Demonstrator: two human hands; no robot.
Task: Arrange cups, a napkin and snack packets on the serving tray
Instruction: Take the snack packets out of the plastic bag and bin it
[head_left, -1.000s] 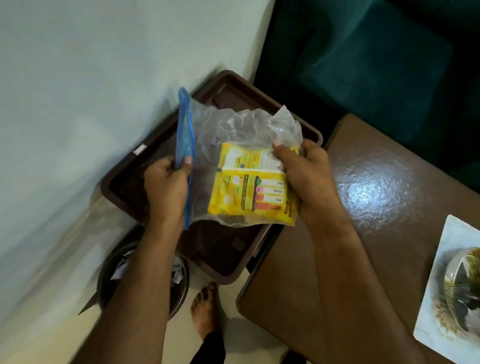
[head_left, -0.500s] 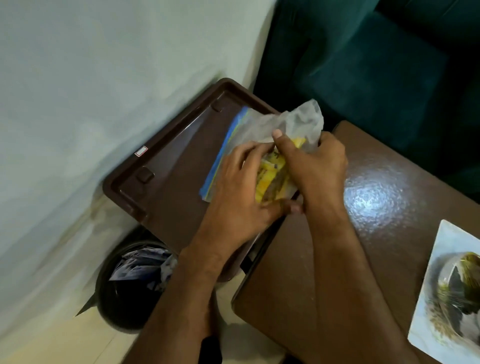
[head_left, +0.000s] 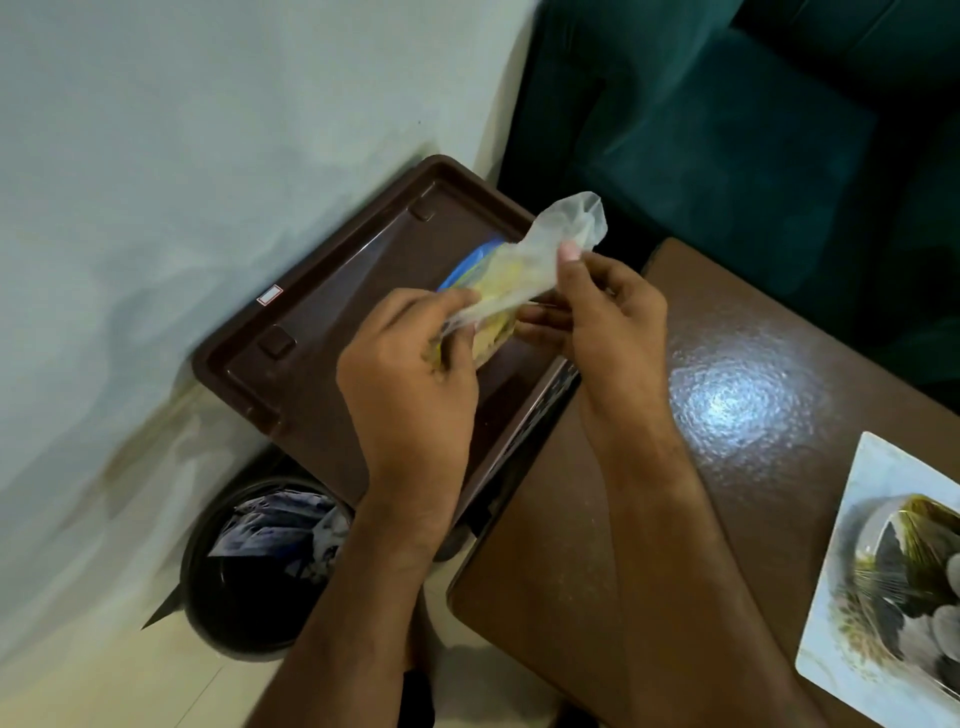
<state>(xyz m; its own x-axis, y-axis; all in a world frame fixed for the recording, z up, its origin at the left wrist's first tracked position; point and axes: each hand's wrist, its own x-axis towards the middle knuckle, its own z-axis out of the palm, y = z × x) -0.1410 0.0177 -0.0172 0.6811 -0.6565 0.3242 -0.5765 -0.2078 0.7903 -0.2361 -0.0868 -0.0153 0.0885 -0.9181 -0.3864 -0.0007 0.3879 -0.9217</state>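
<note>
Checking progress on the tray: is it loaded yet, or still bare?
Bare. The brown serving tray shows only its own floor; both hands hold the bagged yellow snack packet above it.

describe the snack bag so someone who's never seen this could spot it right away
Start at the brown serving tray leaning against the pale wall, left of the wooden table. In front of it, the left hand and right hand pinch a crumpled clear plastic bag. It is the only see-through thing, with a blue strip and yellow packets inside.
</note>
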